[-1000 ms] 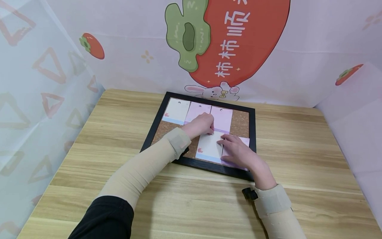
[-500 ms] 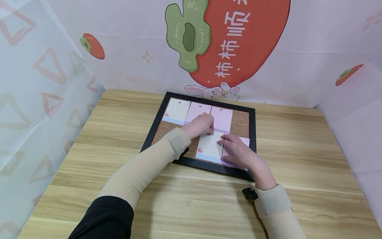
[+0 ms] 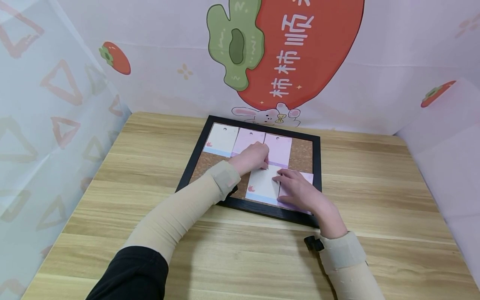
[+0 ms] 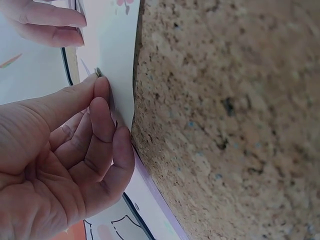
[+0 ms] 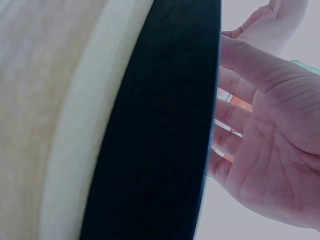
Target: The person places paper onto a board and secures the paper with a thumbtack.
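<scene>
A black-framed cork board point(image 3: 316, 158) lies on the table with paper cards on it. At the top edge of the lower white card point(image 3: 258, 183), my left hand point(image 3: 252, 157) pinches a small metal thumbtack point(image 4: 98, 72) between thumb and index finger. The other left fingers curl beside the card, whose edge lifts slightly off the cork in the left wrist view. My right hand point(image 3: 300, 189) rests with spread fingers over the lower lilac card point(image 3: 308, 178), its fingertips reaching the white card's right side. Much of that lilac card is hidden under the hand.
Along the board's top row are a white card point(image 3: 220, 139) and two lilac cards, a left one point(image 3: 247, 135) and a right one point(image 3: 279, 151), each with a tack at its top. Bare cork point(image 3: 301, 156) shows at the upper right. A printed cloth backdrop point(image 3: 157, 83) stands behind the wooden table point(image 3: 240, 258).
</scene>
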Demonstrator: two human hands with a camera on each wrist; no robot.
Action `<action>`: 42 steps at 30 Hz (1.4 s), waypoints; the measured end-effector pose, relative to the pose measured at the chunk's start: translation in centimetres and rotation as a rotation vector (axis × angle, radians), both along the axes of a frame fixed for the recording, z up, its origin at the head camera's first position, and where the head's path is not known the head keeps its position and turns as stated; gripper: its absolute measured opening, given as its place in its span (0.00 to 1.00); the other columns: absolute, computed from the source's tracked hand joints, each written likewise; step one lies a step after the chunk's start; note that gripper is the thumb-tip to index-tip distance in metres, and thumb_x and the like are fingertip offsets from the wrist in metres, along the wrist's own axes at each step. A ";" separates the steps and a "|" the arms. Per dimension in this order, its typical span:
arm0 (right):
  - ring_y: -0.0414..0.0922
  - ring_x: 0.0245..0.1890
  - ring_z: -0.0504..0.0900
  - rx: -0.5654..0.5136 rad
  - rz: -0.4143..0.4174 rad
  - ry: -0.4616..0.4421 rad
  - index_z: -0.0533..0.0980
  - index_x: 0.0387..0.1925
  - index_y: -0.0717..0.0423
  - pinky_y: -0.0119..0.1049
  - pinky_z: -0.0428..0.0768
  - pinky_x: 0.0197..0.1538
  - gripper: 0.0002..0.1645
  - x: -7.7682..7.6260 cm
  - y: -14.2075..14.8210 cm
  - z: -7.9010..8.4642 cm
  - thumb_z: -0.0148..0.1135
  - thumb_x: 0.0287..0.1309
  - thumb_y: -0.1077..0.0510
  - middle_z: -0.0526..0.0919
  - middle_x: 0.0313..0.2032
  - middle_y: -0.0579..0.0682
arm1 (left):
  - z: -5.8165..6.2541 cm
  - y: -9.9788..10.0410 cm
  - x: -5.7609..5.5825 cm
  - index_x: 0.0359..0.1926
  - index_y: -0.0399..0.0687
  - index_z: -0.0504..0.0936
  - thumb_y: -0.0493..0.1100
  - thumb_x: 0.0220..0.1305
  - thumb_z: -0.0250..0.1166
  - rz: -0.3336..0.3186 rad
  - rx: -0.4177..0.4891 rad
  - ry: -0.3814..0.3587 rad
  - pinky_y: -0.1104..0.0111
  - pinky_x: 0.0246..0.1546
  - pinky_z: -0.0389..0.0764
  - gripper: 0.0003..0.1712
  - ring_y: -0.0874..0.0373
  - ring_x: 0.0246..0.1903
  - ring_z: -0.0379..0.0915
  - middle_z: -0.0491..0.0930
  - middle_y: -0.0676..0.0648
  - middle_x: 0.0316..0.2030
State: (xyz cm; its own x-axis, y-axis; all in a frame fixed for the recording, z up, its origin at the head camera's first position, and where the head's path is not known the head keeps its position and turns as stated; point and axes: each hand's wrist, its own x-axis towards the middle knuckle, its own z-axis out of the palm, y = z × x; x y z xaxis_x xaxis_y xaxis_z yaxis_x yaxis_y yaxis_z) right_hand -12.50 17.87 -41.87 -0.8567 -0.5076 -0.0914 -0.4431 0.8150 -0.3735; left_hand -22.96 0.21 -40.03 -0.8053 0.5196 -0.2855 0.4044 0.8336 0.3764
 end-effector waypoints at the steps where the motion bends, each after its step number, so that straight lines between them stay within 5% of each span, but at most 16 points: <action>1: 0.61 0.67 0.70 0.000 0.000 0.001 0.76 0.61 0.60 0.58 0.67 0.71 0.33 0.0 0.0 0.0 0.74 0.54 0.58 0.72 0.66 0.63 | 0.0 0.0 0.0 0.39 0.44 0.87 0.41 0.65 0.69 0.000 0.003 0.002 0.65 0.46 0.82 0.05 0.55 0.38 0.80 0.85 0.47 0.37; 10: 0.60 0.66 0.70 -0.001 0.002 0.006 0.76 0.61 0.60 0.57 0.67 0.71 0.32 0.0 0.0 -0.1 0.74 0.54 0.58 0.73 0.65 0.63 | 0.3 0.1 0.3 0.40 0.42 0.86 0.40 0.65 0.68 -0.006 0.003 0.015 0.65 0.46 0.82 0.06 0.54 0.38 0.79 0.85 0.46 0.38; 22: 0.60 0.66 0.70 0.002 0.012 0.011 0.75 0.61 0.61 0.57 0.68 0.71 0.33 -0.3 0.0 0.1 0.75 0.54 0.58 0.73 0.65 0.63 | -0.1 -1.2 -0.9 0.38 0.47 0.89 0.41 0.66 0.67 0.065 0.084 -0.124 0.71 0.34 0.75 0.06 0.57 0.34 0.76 0.86 0.50 0.35; 42: 0.62 0.69 0.68 -0.008 -0.032 -0.016 0.75 0.58 0.65 0.58 0.65 0.73 0.29 -0.6 0.1 0.1 0.73 0.57 0.58 0.72 0.66 0.64 | -0.2 -4.3 -0.2 0.44 0.47 0.87 0.46 0.69 0.65 0.034 0.097 -0.091 0.63 0.50 0.80 0.10 0.56 0.41 0.78 0.86 0.48 0.41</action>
State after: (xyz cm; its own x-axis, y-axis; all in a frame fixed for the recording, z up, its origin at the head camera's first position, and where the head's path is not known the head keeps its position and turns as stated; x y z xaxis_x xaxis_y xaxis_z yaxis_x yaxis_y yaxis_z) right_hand -13.10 17.98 -41.77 -0.8708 -0.4811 -0.1016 -0.4108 0.8254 -0.3872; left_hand -23.11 -4.11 -40.20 -0.7959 0.5214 -0.3078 0.3375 0.8041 0.4894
